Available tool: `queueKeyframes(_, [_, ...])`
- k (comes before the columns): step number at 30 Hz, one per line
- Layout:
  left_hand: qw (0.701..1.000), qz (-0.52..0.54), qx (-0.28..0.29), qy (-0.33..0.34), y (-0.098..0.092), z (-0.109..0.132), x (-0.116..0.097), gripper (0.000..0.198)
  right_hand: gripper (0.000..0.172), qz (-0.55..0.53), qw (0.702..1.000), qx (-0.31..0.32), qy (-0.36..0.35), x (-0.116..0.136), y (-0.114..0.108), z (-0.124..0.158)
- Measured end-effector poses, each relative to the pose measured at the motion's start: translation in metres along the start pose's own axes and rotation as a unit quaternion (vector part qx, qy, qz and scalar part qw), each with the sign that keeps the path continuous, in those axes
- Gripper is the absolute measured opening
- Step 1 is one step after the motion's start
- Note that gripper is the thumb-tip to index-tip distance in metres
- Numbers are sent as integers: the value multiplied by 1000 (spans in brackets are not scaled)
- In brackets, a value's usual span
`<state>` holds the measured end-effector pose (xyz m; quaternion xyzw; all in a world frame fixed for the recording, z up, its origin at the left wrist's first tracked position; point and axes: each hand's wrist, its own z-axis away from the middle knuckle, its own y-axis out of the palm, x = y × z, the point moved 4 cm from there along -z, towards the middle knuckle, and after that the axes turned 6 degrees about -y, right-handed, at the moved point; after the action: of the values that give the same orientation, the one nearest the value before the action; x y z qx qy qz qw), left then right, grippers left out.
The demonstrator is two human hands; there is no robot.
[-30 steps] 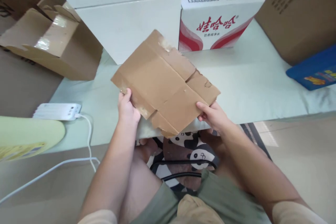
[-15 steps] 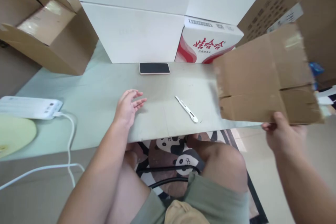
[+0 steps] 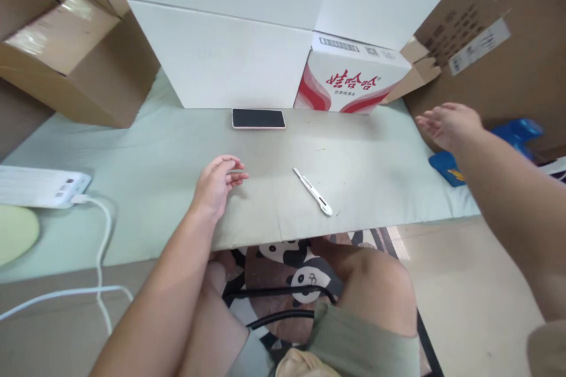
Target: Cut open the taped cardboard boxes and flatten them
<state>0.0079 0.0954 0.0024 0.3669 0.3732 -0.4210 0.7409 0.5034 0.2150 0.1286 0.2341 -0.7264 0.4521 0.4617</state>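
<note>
My left hand (image 3: 217,187) hovers over or rests on the pale green table cover (image 3: 260,188), its fingers loosely bent, apart and holding nothing. To its right lies a slim white craft knife (image 3: 313,191), slanting toward the front edge. My right hand (image 3: 451,123) is raised over the right end of the table, fingers half bent and empty. Beneath and beside that hand are a blue packet (image 3: 444,166) with a yellow mark and a blue plastic thing (image 3: 522,129) partly hidden by the forearm. A dark-screened phone (image 3: 259,119) lies flat beyond my left hand.
White cartons (image 3: 230,59) and a red-and-white printed box (image 3: 349,79) line the back. Brown boxes stand at left (image 3: 101,70) and right (image 3: 522,70). At the left are a white power strip (image 3: 39,187) with a cable and a pale green round thing (image 3: 15,235).
The cardboard piece has left my right hand and is out of sight. That hand has moved up and away from me, over the table's right end. My left hand is nearly still.
</note>
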Motion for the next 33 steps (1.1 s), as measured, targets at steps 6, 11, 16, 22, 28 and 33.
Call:
queueKeyframes(6, [996, 58, -6, 62, -15, 2, -7, 12, 25, -16, 993, 83, 79, 16, 110, 74])
queueKeyframes(11, [989, 116, -14, 88, -30, 3, -12, 13, 17, 12, 958, 283, -45, 90, 226, 147])
queueKeyframes(16, [972, 170, -89, 137, -62, -4, -26, 18, 30, 45, 874, 422, -236, 178, 348, 232])
queueKeyframes(22, [968, 168, -115, 147, -95, -4, -42, 21, 46, 147, 732, 423, -513, 263, 457, 313])
queueKeyframes(28, [962, 167, -145, 161, -112, -3, -51, 18, 33, 160, 749, 427, -481, 290, 496, 326])
queueKeyframes(33, [913, 188, -258, 255, -129, 3, -57, 16, 33, 88, 797, 394, -449, 264, 458, 311])
